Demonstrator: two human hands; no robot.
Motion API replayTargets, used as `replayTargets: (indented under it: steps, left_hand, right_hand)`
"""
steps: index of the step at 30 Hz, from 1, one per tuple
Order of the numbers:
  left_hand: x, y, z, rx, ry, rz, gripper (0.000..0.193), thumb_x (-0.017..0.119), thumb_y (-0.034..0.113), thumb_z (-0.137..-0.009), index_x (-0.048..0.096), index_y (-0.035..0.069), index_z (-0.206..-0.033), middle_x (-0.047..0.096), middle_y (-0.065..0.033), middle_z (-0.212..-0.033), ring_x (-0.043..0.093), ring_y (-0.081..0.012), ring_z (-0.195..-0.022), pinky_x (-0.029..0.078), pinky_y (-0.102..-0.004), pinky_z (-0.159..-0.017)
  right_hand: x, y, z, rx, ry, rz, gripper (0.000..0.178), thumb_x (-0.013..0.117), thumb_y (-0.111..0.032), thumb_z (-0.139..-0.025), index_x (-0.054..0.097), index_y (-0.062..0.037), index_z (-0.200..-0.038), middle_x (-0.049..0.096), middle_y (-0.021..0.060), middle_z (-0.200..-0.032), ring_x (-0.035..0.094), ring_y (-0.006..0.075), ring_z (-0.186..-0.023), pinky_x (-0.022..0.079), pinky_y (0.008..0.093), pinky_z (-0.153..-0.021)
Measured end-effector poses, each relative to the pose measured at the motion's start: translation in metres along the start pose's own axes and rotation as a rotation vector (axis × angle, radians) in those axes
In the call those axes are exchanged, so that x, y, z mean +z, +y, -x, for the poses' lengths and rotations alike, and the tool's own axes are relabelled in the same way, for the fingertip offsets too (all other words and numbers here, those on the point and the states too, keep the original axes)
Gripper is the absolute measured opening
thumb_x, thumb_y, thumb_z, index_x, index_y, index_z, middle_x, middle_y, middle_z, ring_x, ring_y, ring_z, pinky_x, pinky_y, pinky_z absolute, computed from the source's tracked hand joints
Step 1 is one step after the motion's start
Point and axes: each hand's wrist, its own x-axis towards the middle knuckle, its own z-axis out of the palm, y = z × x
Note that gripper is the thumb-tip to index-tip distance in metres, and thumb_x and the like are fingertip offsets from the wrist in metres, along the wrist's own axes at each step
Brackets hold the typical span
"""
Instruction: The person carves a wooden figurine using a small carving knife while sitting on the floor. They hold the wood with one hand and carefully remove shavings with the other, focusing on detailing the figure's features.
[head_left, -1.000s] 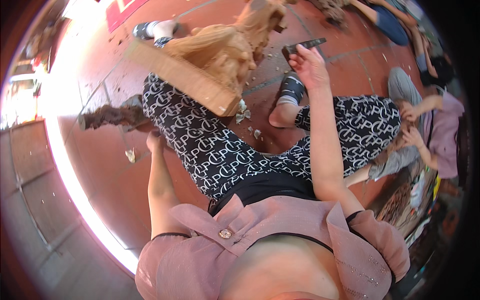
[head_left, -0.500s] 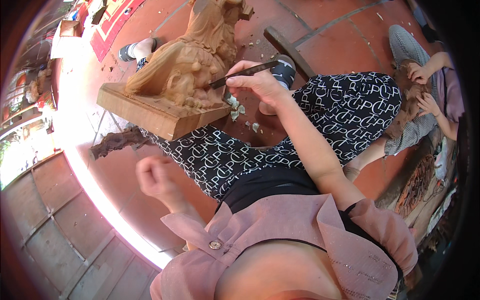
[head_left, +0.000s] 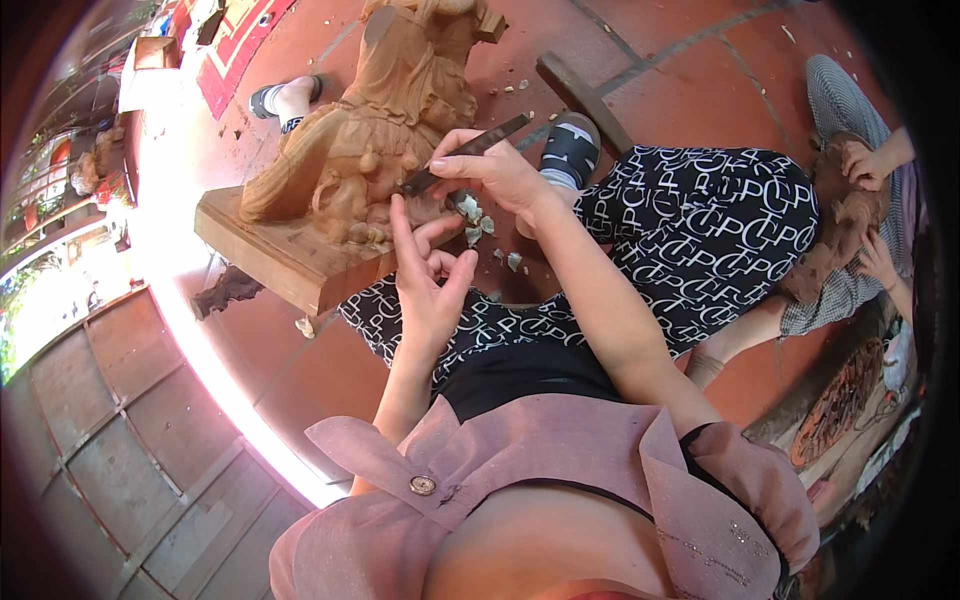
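In front of me a carved wooden sculpture (head_left: 405,100) with draped folds and rounded lumps stands tilted on its thick square base (head_left: 290,255). My right hand (head_left: 500,182) grips a thin, dark, flat stick-like tool (head_left: 495,135), its lower end against or just over the carving's right side; the exact kind cannot be made out. Beside that end is my left hand (head_left: 428,290), index finger stretched up to the carving, thumb apart and the other fingers loosely bent. Nothing shows in it. Whether its fingertip touches the wood is unclear.
Pale crumpled scraps (head_left: 473,222) lie by the base. A dark wooden bar (head_left: 585,100) rests on the red tiles beyond my foot. A dark carved piece (head_left: 228,292) sits left of the base. At right, another person's hands (head_left: 868,165) touch a brown carving (head_left: 855,215).
My left hand has come up and right from beside my leg to the carving. The tool in my right hand has shifted slightly left and tilts more steeply.
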Motion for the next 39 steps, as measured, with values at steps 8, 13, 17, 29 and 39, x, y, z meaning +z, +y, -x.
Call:
replayTargets:
  steps: [8,13,17,29,39]
  left_hand:
    - [-0.001,-0.004,-0.015,-0.140,0.055,0.695,0.036,0.043,0.016,-0.094,0.038,0.005,-0.128,0.052,-0.0022,-0.080,0.040,-0.0058,-0.052,0.033,-0.0208,-0.048]
    - [0.002,0.005,-0.013,-0.124,0.044,0.765,0.029,0.042,0.014,-0.094,0.044,0.006,-0.122,0.050,-0.0008,-0.077,0.037,-0.0057,-0.053,0.032,-0.0201,-0.050]
    - [0.005,0.010,-0.009,-0.113,0.056,0.806,0.021,0.042,0.014,-0.094,0.048,0.006,-0.113,0.049,-0.0014,-0.079,0.038,-0.0070,-0.055,0.033,-0.0214,-0.052]
    - [0.005,-0.027,-0.025,-0.087,-0.113,0.206,0.018,0.063,0.010,-0.083,0.054,0.001,-0.095,0.055,-0.0028,-0.083,0.054,-0.0067,-0.069,0.045,-0.0185,-0.063]
    - [0.020,-0.043,-0.077,-0.106,-0.001,0.279,0.024,0.052,0.030,-0.090,0.050,0.006,-0.091,0.054,-0.0016,-0.081,0.056,-0.0089,-0.063,0.045,-0.0209,-0.052]
  right_hand:
    - [0.001,-0.012,0.009,0.050,-0.120,-0.099,0.014,0.062,-0.013,-0.078,0.055,-0.0018,-0.080,0.061,0.0078,-0.076,0.061,0.0169,-0.069,0.052,0.0284,-0.061]
    - [-0.001,-0.018,0.012,0.054,-0.119,-0.081,0.014,0.062,-0.014,-0.077,0.055,-0.0018,-0.080,0.061,0.0090,-0.074,0.061,0.0168,-0.067,0.051,0.0277,-0.060]
    - [-0.008,-0.024,0.014,0.036,-0.060,-0.042,0.014,0.064,-0.013,-0.076,0.056,-0.0019,-0.080,0.059,0.0069,-0.072,0.063,0.0193,-0.063,0.052,0.0274,-0.055]
    - [-0.011,-0.044,0.024,0.033,0.200,0.105,0.011,0.061,-0.013,-0.077,0.054,-0.0055,-0.077,0.057,0.0043,-0.069,0.060,0.0136,-0.054,0.047,0.0233,-0.047]
    - [-0.013,-0.040,0.023,-0.011,0.259,0.320,0.010,0.061,-0.013,-0.078,0.054,-0.0058,-0.075,0.057,0.0036,-0.065,0.058,0.0118,-0.053,0.046,0.0218,-0.046]
